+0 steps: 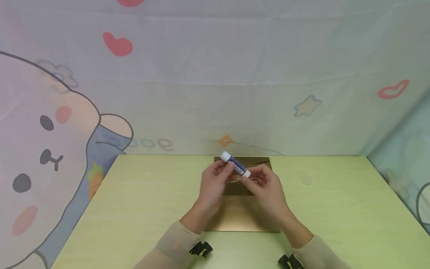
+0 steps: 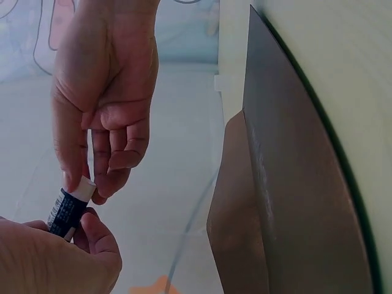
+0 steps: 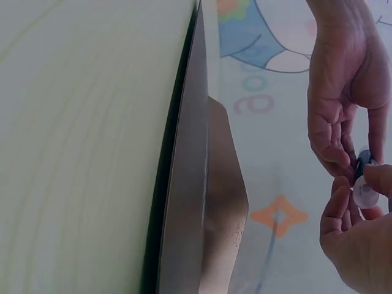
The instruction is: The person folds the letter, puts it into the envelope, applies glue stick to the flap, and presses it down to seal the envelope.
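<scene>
A glue stick (image 1: 236, 165) with a dark blue label and white ends is held up at a slant between both hands. My left hand (image 1: 214, 181) grips its upper part, with the thumb across the label. At the lower white end, the fingers and thumb of my right hand (image 1: 268, 188) pinch it; the left wrist view shows this right hand (image 2: 110, 92) reaching in from above. Below the hands lies a gold-brown folder or envelope (image 1: 242, 215) on the table, partly covered by them. Its flap (image 2: 236, 208) stands raised in the left wrist view.
The pale yellow-green table (image 1: 151, 194) runs back to a printed cloth (image 1: 201, 74) hanging behind it. A small pale round spot (image 1: 307, 180) shows on the table to the right. A dark cable (image 1: 419, 203) hangs at the right edge.
</scene>
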The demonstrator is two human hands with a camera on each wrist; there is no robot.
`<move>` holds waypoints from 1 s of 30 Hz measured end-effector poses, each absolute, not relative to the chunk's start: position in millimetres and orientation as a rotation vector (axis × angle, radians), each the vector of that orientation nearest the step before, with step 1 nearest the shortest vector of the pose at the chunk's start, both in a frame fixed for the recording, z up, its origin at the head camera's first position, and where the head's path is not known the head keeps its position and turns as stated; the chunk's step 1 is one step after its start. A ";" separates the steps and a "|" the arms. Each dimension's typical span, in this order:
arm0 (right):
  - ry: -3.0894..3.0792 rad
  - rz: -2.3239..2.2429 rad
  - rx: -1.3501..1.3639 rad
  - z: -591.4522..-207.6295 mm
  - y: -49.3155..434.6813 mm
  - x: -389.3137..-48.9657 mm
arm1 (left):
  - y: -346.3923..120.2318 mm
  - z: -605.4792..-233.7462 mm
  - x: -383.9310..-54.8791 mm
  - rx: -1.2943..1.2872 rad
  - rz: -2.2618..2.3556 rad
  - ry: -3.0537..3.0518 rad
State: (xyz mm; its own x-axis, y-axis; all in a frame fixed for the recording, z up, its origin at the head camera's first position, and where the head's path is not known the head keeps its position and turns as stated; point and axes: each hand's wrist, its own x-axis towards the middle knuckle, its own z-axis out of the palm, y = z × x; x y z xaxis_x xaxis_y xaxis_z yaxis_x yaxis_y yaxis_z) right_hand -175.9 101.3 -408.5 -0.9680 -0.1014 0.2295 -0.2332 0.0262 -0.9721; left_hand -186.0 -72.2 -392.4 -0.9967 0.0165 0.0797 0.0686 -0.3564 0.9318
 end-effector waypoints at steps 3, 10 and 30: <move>-2.200 2.101 0.345 -407.4 101.9 -175.2 | -73.0 -391.5 -185.3 -0.119 -2.563 -1.762; -2.127 2.445 0.250 -407.3 103.5 -178.2 | -73.6 -393.1 -185.9 -0.147 -2.549 -1.770; -2.106 2.349 0.277 -409.3 98.6 -175.5 | -76.0 -391.2 -186.0 -0.144 -2.538 -1.799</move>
